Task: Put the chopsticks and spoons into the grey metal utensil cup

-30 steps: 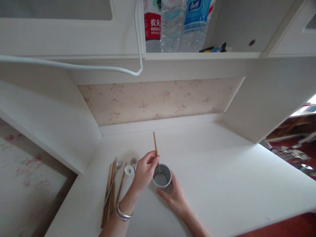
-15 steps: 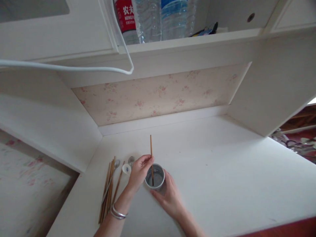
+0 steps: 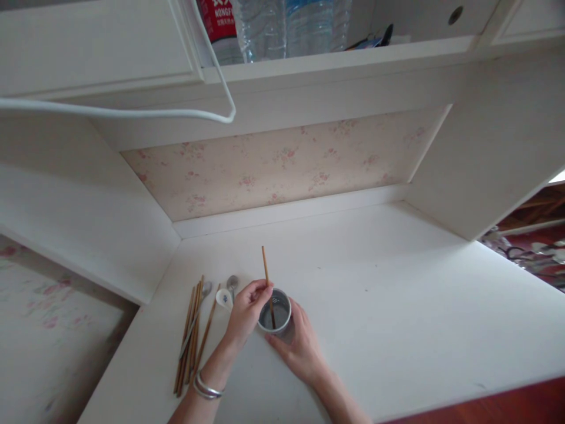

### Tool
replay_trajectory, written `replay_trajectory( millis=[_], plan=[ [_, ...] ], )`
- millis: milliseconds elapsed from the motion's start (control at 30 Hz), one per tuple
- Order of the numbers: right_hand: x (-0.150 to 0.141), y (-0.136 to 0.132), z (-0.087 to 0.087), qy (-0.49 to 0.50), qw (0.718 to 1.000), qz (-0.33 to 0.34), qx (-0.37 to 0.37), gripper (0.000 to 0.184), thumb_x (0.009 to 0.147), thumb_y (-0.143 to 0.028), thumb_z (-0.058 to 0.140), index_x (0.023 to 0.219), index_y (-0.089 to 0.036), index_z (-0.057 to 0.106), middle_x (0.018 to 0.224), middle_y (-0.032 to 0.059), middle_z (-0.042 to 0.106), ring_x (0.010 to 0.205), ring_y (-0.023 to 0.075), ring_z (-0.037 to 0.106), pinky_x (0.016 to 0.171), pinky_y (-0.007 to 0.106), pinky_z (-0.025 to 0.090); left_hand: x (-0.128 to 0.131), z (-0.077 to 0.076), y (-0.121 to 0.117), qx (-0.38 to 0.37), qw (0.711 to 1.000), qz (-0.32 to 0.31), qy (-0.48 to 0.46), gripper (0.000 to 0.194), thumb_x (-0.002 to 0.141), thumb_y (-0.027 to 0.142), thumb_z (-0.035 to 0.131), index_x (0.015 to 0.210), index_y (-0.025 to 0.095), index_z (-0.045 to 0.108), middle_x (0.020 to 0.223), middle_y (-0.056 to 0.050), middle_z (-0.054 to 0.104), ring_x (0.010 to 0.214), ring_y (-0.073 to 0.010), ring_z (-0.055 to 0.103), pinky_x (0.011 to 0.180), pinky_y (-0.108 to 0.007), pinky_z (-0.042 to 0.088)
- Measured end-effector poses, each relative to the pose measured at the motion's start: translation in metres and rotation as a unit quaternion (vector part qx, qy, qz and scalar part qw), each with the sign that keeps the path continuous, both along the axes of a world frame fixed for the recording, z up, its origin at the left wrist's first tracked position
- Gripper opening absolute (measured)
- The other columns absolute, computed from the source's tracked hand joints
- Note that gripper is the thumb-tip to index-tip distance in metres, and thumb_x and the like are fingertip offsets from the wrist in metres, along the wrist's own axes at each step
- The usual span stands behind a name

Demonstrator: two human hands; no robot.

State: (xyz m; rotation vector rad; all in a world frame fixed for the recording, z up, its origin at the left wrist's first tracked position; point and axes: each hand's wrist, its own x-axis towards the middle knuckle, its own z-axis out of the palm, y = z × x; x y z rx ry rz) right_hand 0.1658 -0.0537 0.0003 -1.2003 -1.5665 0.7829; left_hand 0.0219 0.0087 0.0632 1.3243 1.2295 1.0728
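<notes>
Between the thumb and fingers of my left hand (image 3: 248, 309) is a wooden chopstick (image 3: 265, 263), its lower end down inside a grey metal cup (image 3: 289, 306) with small holes in its wall. My right hand (image 3: 302, 347) curls round the cup's right and near side, gripping it upright on the white desk. Left of my left wrist lie several wooden chopsticks (image 3: 180, 347) in a loose bunch, with a long-handled metal spoon (image 3: 206, 289) across them. Beside these are a single chopstick (image 3: 209, 330), a white ceramic spoon (image 3: 224, 298) and another metal spoon (image 3: 232, 281), partly hidden.
The white desk (image 3: 397, 306) has side panels left and right and a floral back wall (image 3: 282, 165). Overhead, a shelf holds plastic bottles (image 3: 262, 29). A white cable (image 3: 176, 113) hangs in front of it. Tangled items (image 3: 529, 253) lie beyond the right panel.
The chopstick's top has tipped to the left, while its lower end stays in the cup. Both hands keep their grips. The whole view has shifted slightly.
</notes>
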Motion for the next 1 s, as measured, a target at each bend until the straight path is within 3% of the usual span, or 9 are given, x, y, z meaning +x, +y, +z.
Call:
replay_trajectory(
  millis=[167,267,400,533,800,933,1000],
  plan=[
    [-0.001,0.000,-0.001,-0.004,1.000,-0.006,-0.012,0.074,0.073,-0.023,0.075,0.139,-0.028,0.041,0.136,0.0095,0.055,0.126,0.0309,0.050,0.105,0.049,0.042,-0.002,0.003,-0.002,-0.025,0.999,-0.005,-0.026,0.035,0.082,0.045,0.067,0.103,0.017,0.069,0.100,-0.007,0.073,0.094,-0.0215,0.068,0.086,-0.032,0.053],
    [-0.002,0.000,-0.002,-0.011,1.000,-0.007,-0.007,0.072,0.075,-0.024,0.073,0.139,-0.024,0.041,0.135,0.0115,0.056,0.125,0.0310,0.052,0.104,0.049,0.044,-0.007,-0.001,-0.010,-0.020,0.998,-0.011,-0.053,0.044,0.081,0.046,0.068,0.114,0.018,0.065,0.116,-0.009,0.069,0.111,-0.0256,0.062,0.099,-0.036,0.048],
    [-0.002,0.000,-0.004,-0.017,1.000,-0.012,0.001,0.068,0.079,-0.030,0.071,0.139,-0.023,0.041,0.135,0.0127,0.055,0.124,0.0303,0.053,0.103,0.047,0.045,-0.014,-0.021,-0.029,-0.009,0.992,-0.060,-0.110,0.080,0.071,0.042,0.079,0.140,0.021,0.043,0.143,-0.012,0.051,0.135,-0.0300,0.044,0.114,-0.042,0.034],
    [-0.002,0.000,-0.008,-0.014,1.000,-0.002,0.007,0.069,0.079,-0.031,0.070,0.140,-0.022,0.039,0.137,0.0134,0.054,0.126,0.0304,0.052,0.103,0.046,0.046,-0.011,-0.040,-0.040,-0.007,0.988,-0.080,-0.135,0.103,0.061,0.035,0.086,0.146,0.022,0.030,0.144,-0.013,0.049,0.136,-0.0317,0.043,0.115,-0.044,0.033],
    [-0.005,-0.003,-0.007,-0.013,1.000,0.007,-0.010,0.068,0.081,-0.024,0.065,0.141,-0.021,0.035,0.140,0.0144,0.049,0.129,0.0297,0.048,0.107,0.047,0.042,-0.004,-0.035,-0.039,0.037,0.989,-0.069,-0.124,0.078,0.065,0.026,0.083,0.132,0.020,0.045,0.132,-0.011,0.059,0.125,-0.0276,0.054,0.109,-0.042,0.039],
    [0.000,-0.014,0.003,-0.037,0.995,-0.077,0.044,0.063,0.082,-0.020,0.057,0.140,-0.021,0.035,0.145,0.0148,0.038,0.135,0.0308,0.039,0.107,0.052,0.039,-0.003,-0.035,-0.039,0.038,0.986,-0.058,-0.152,0.077,0.062,0.026,0.084,0.130,0.020,0.047,0.128,-0.011,0.061,0.121,-0.0277,0.056,0.105,-0.042,0.043],
    [-0.003,-0.021,0.018,-0.038,0.985,-0.129,0.106,0.054,0.082,-0.017,0.057,0.133,-0.021,0.041,0.135,0.0143,0.046,0.128,0.0300,0.044,0.104,0.052,0.040,-0.002,-0.038,-0.040,0.038,0.982,-0.053,-0.177,0.079,0.059,0.027,0.086,0.128,0.020,0.048,0.125,-0.011,0.062,0.116,-0.0276,0.059,0.101,-0.041,0.045]
  ],
)
